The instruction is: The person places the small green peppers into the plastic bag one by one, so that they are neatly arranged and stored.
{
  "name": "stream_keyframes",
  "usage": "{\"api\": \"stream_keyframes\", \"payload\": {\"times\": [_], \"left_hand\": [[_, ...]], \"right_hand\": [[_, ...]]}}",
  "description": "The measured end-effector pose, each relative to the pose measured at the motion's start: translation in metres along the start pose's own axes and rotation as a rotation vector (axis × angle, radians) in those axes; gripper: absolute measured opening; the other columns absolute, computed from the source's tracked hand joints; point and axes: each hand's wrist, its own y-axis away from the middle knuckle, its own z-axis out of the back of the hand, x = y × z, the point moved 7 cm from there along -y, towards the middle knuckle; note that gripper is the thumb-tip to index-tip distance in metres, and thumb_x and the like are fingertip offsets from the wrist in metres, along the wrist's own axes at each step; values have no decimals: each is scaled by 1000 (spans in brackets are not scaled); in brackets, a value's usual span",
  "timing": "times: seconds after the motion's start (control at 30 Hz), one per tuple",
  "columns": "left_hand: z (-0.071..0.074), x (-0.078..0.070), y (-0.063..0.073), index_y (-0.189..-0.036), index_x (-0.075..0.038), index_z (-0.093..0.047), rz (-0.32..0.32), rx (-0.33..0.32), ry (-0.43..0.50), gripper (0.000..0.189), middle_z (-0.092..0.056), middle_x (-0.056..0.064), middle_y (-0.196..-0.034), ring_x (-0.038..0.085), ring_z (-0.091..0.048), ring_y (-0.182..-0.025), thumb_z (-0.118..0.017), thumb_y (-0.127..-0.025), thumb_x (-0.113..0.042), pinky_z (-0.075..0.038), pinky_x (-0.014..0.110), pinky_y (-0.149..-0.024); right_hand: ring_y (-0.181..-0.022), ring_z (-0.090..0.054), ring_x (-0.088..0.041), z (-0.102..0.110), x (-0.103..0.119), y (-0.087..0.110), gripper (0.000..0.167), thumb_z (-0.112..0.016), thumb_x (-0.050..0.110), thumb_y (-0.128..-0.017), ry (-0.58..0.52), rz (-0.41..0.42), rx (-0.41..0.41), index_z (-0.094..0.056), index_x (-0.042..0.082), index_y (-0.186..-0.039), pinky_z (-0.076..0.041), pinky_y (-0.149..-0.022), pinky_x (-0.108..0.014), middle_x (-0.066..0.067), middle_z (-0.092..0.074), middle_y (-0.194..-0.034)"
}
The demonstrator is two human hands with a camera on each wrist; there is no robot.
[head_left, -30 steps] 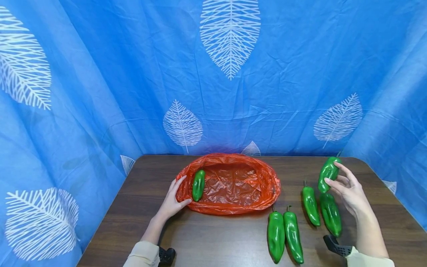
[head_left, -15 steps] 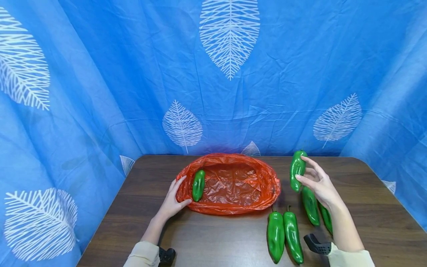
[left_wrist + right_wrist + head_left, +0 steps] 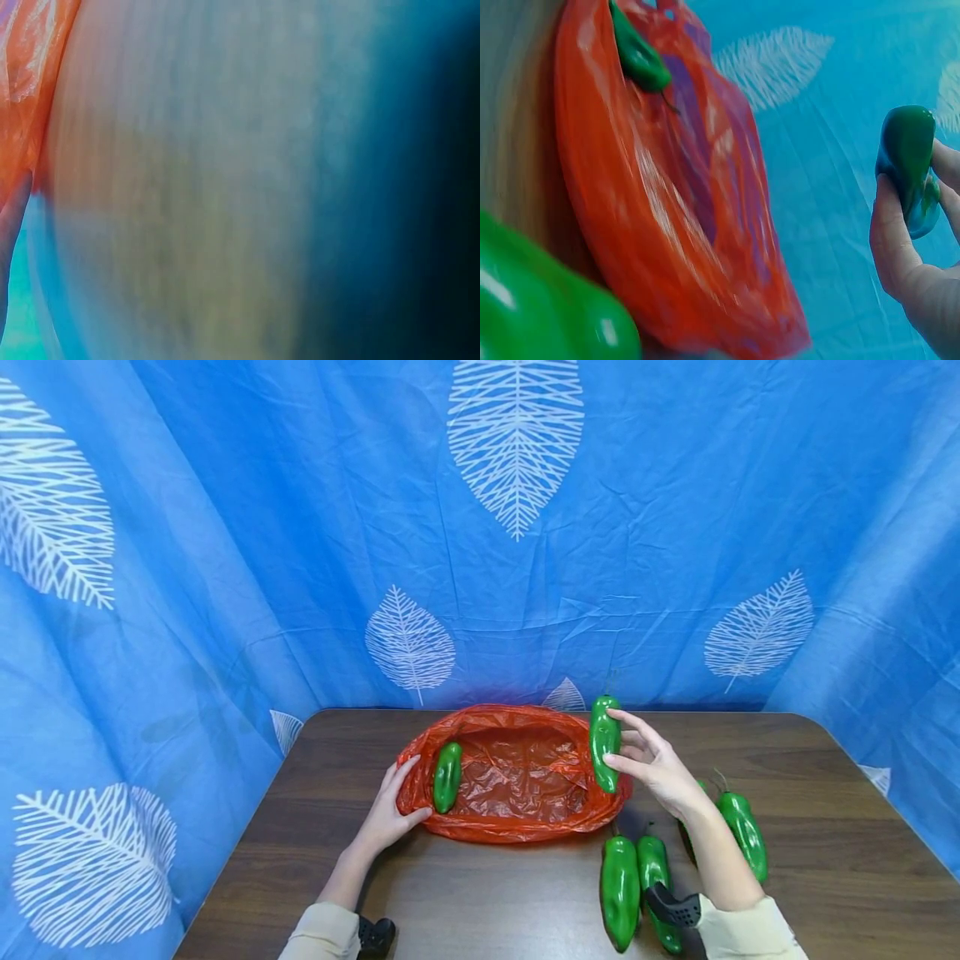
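Observation:
A red plastic bag (image 3: 517, 831) lies on the table with its mouth spread wide toward the head camera. Inside its left end rests one green pepper (image 3: 447, 777). My left hand (image 3: 386, 810) holds the bag's left end, fingertips at the rim and thumb along the front edge. Between thumb and fingers, my right hand (image 3: 652, 768) pinches another green pepper (image 3: 603, 743), stem upward, which overlaps the bag's right rim in the head view. The right wrist view shows this held pepper (image 3: 907, 154) end-on, with the bag (image 3: 652, 210) to its left.
Two green peppers lie side by side in front of the bag, a left one (image 3: 621, 893) and a right one (image 3: 652, 860) partly behind the right wrist's camera mount (image 3: 672, 906). Farther right, a pepper (image 3: 744, 835) shows beyond the forearm, which hides most of another. Behind the table (image 3: 825, 827) hangs a blue curtain (image 3: 637, 527).
My right hand has carried its pepper leftward, from above the right-hand peppers to the bag's right rim. My left hand and the bag have stayed in place.

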Motion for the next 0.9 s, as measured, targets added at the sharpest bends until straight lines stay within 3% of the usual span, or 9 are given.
{"api": "stream_keyframes", "payload": {"times": [0.17, 0.33, 0.43, 0.57, 0.7, 0.9], "left_hand": [[-1, 0, 0, -141, -17, -33, -17, -9, 3, 81, -24, 15, -143, 39, -28, -128, -76, -72, -21, -30, 61, -97], [0, -5, 2, -140, -17, -34, -74, -39, -18, 81, -27, 16, -139, 39, -31, -124, -76, -71, -22, -33, 63, -92], [2, -15, 3, -141, -12, -34, -43, -20, -4, 80, -26, 18, -140, 41, -30, -125, -75, -72, -17, -31, 62, -94], [0, -14, 2, -141, -8, -33, 19, 1, 17, 80, -23, 20, -143, 42, -27, -128, -75, -72, -10, -27, 61, -99], [-2, -1, 1, -141, -15, -33, 12, -4, 4, 82, -24, 16, -143, 39, -28, -128, -77, -72, -17, -28, 60, -99], [0, -1, 1, -141, -17, -33, 8, 3, 8, 82, -24, 15, -143, 38, -29, -128, -77, -72, -22, -29, 59, -99]], "right_hand": [[-93, -59, -15, -24, -1, -9, 63, -60, 1, -86, -20, -5, 49, -31, 12, -141, -52, -76, -32, -11, -46, -115], [-93, -58, -19, -46, -2, -16, 63, -61, 2, -85, -32, 2, 100, -32, 10, -140, -53, -74, -33, -16, -42, -116], [-96, -57, -20, -58, -4, -20, 62, -61, 2, -85, -27, 2, 131, -32, 9, -140, -52, -74, -33, -20, -41, -117], [-102, -53, -26, -74, -8, -25, 62, -62, 3, -85, -22, -17, 161, -34, 10, -139, -51, -77, -35, -22, -40, -119], [-103, -52, -28, -91, -14, -31, 62, -63, 6, -85, -27, -45, 202, -34, 11, -139, -51, -78, -37, -22, -41, -120], [-102, -54, -26, -115, -22, -37, 63, -64, 9, -84, -65, -71, 258, -34, 11, -139, -50, -81, -39, -21, -45, -117]]}}
